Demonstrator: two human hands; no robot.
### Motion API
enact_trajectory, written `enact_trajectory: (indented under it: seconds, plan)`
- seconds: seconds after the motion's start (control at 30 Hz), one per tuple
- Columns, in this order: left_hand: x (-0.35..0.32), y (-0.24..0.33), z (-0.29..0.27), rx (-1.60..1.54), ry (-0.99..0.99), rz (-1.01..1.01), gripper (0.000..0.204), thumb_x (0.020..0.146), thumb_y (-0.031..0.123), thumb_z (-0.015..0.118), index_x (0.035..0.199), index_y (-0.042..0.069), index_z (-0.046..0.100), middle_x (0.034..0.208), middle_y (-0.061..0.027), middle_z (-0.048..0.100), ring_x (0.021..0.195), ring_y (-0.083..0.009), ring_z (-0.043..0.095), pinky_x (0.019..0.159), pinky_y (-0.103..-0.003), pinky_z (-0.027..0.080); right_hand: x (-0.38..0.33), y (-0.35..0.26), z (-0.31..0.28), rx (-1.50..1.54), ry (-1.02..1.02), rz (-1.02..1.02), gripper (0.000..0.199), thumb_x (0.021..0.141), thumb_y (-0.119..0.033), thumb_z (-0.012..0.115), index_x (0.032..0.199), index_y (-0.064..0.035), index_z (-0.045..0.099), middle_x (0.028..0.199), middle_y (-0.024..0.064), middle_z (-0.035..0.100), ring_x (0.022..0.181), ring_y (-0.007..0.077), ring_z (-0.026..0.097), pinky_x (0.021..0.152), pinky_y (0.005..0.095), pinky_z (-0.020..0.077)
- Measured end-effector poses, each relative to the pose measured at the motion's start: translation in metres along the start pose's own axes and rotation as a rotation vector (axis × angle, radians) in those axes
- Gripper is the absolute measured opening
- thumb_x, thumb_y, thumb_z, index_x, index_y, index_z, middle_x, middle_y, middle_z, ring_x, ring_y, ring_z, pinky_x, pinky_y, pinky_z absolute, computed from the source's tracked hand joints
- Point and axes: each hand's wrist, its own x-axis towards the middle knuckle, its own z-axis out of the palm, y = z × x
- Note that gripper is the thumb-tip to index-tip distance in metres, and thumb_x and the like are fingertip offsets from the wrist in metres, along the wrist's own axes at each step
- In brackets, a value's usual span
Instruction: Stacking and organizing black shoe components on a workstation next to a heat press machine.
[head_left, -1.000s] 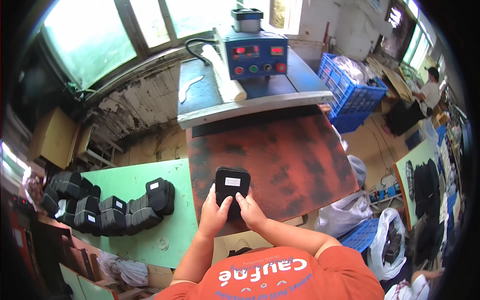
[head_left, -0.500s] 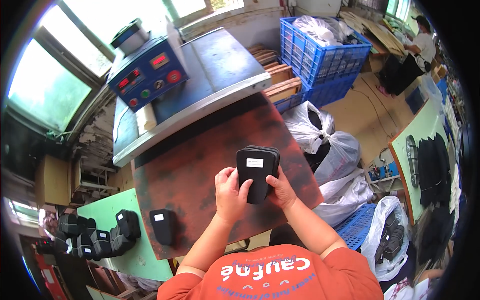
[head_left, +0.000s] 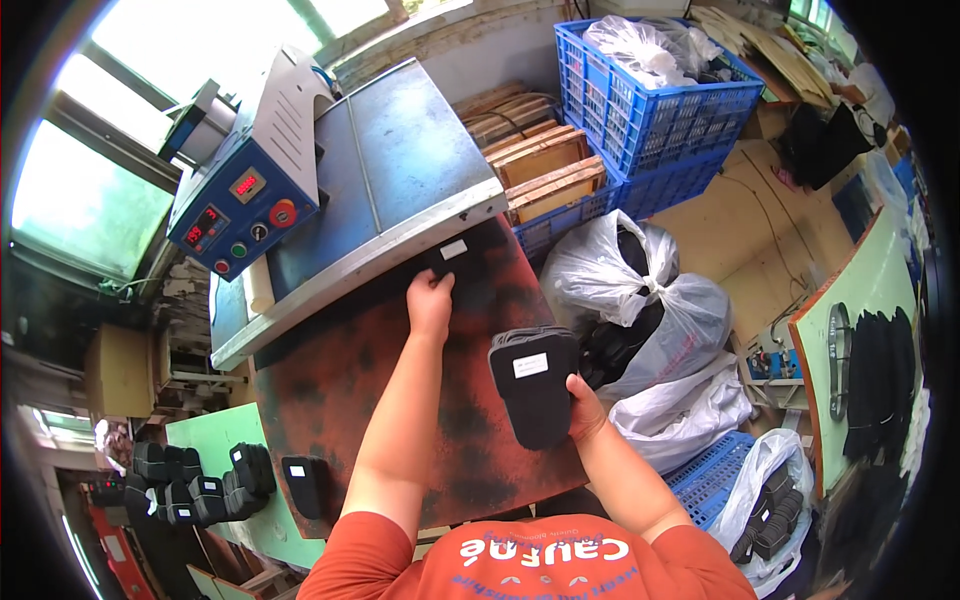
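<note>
Separation is occurring: left hand [head_left: 430,308] is now pinching 1 black pad [head_left: 472,272]; right hand [head_left: 590,415] alone is gripping the stack [head_left: 532,395].

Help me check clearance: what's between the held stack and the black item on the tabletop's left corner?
From the stack: red tabletop, crossed by the left forearm, in the head view.

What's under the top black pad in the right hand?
Edges of more dark pads show along the far side of the top black pad. Their faces are covered, as is most of the right hand beneath.
</note>
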Motion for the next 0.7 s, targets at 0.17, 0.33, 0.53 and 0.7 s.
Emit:
enact_trajectory:
  seconds: [0.17, 0.33, 0.53, 0.7]
  plan:
    - [0.030, -0.020, -0.010, 0.514, 0.083, 0.085, 0.042, 0.075, 0.016, 0.069, 0.104, -0.010, 0.055, 0.082, -0.0193, 0.062, 0.073, -0.0335, 0.060, 0.072, -0.036, 0.048, 0.004, -0.006, 0.032, -0.254, 0.076, 0.006, 0.077, 0.066, -0.012, 0.072, 0.133, -0.0103, 0.033, 0.123, 0.0080, 0.049, 0.114, 0.0216, 0.048, 0.096, 0.0356, 0.0402]
    - [-0.044, 0.032, -0.011, 0.255, -0.542, 0.256, 0.038, 0.084, 0.021, 0.058, 0.114, -0.001, 0.055, 0.111, -0.0119, 0.059, 0.103, -0.0207, 0.054, 0.088, -0.032, 0.043, 0.005, -0.007, 0.046, -0.754, 0.248, -0.116, 0.071, 0.064, -0.004, 0.069, 0.128, -0.0033, 0.038, 0.118, 0.0100, 0.052, 0.110, 0.0200, 0.051, 0.096, 0.0330, 0.0386]
    - [-0.165, 0.084, 0.002, 0.845, -0.814, 0.798, 0.055, 0.068, 0.010, 0.070, 0.119, -0.001, 0.052, 0.124, -0.0239, 0.048, 0.118, -0.0391, 0.043, 0.100, -0.045, 0.037, 0.017, -0.001, 0.026, -1.038, 0.545, -0.203, 0.052, 0.071, -0.005, 0.069, 0.119, -0.0034, 0.047, 0.105, 0.0061, 0.058, 0.096, 0.0153, 0.056, 0.086, 0.0303, 0.0447]
    - [-0.183, 0.067, -0.036, 0.612, -0.882, 0.782, 0.049, 0.067, -0.001, 0.068, 0.114, 0.002, 0.056, 0.125, -0.0222, 0.049, 0.118, -0.0377, 0.046, 0.097, -0.043, 0.040, 0.019, -0.005, 0.050, -0.718, 0.511, -0.149, 0.054, 0.070, -0.003, 0.069, 0.118, -0.0018, 0.045, 0.106, 0.0085, 0.058, 0.097, 0.0168, 0.057, 0.085, 0.0312, 0.0462]
